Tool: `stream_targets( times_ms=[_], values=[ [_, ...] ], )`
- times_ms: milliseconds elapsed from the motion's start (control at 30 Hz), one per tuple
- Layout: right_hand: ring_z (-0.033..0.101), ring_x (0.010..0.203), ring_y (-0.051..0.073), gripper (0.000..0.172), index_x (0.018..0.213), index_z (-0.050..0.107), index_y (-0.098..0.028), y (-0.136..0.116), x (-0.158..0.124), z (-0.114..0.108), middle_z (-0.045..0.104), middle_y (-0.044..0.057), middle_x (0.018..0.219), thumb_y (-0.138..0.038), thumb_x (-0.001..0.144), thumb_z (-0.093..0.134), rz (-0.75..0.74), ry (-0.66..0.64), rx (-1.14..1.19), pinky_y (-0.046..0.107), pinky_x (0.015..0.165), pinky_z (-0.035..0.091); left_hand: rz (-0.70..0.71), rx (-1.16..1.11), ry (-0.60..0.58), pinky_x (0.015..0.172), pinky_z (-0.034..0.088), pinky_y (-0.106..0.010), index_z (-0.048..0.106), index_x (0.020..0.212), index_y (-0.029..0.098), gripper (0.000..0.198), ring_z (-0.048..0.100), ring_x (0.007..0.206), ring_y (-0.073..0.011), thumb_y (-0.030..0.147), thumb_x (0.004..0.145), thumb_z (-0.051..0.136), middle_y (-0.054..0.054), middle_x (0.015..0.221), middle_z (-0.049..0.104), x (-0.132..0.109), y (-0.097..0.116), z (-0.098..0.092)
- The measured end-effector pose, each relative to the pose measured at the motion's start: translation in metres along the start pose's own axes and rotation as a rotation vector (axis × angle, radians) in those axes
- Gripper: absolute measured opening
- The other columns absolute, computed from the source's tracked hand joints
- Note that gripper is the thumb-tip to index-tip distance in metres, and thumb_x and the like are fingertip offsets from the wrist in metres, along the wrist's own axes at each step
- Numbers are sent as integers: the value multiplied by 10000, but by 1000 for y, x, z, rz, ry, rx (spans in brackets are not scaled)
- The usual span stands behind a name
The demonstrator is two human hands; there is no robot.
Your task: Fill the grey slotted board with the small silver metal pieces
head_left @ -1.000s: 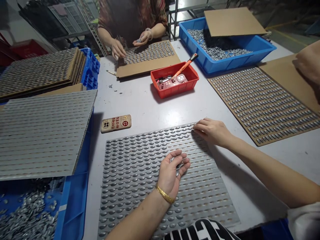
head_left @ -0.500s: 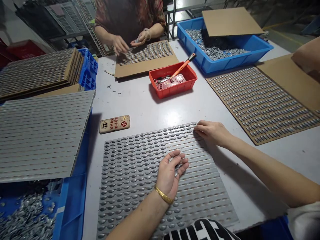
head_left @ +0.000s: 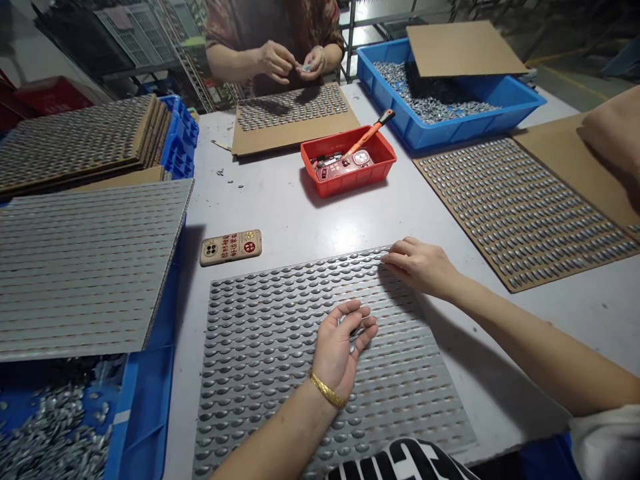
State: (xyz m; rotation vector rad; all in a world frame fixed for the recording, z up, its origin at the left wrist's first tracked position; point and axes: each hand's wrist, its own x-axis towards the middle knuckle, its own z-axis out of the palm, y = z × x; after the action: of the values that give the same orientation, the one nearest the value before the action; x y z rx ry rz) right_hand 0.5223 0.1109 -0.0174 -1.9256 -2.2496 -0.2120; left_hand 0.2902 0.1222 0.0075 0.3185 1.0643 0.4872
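Observation:
A grey slotted board (head_left: 400, 373) lies on the table, its left side and top rows filled with small oval metal pieces (head_left: 260, 333). Over its middle, my left hand (head_left: 345, 343) is palm up with curled fingers, cupping several loose metal pieces (head_left: 354, 337). At the board's top right corner, my right hand (head_left: 417, 267) has its fingertips pinched together against the top rows. Whatever lies between those fingertips is hidden.
Beyond the board are a phone (head_left: 231, 247) and a red bin (head_left: 347, 163) with a tool. Filled boards (head_left: 525, 207) lie right, others are stacked left. Blue bins (head_left: 450, 127) hold metal pieces. Across the table, a person's hands (head_left: 290, 63) hold small pieces.
My right hand has shifted slightly left along the board's top edge. My left hand has stayed put. The other person's hands have risen off their board and come together.

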Motion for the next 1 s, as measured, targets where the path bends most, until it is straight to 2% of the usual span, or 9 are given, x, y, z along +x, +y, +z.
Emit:
stream_targets(
  times_ms=[267, 467, 1000],
  values=[
    [483, 774, 177, 218, 895, 710, -227, -17, 29, 7, 664, 42, 865, -217, 911, 492, -128, -2, 6, 288, 621, 295, 1, 1, 11, 812, 556, -327, 596, 953, 130, 190, 650, 768, -141, 88, 769, 620, -84, 908, 661, -2, 1, -1],
    [472, 766, 182, 199, 840, 707, -212, -24, 41, 8, 662, 50, 836, -203, 887, 514, -181, -59, 23, 291, 622, 275, -2, -8, 2, 815, 554, -326, 600, 945, 135, 191, 650, 767, -139, 93, 761, 632, -80, 911, 661, 0, 0, -2],
    [461, 758, 183, 164, 711, 613, -170, -26, 49, 9, 627, 58, 788, -167, 854, 531, -298, -117, -64, 317, 649, 220, 5, -14, 7, 812, 551, -325, 606, 936, 144, 187, 654, 767, -138, 100, 757, 641, -83, 913, 666, 0, 0, -3]
  ],
)
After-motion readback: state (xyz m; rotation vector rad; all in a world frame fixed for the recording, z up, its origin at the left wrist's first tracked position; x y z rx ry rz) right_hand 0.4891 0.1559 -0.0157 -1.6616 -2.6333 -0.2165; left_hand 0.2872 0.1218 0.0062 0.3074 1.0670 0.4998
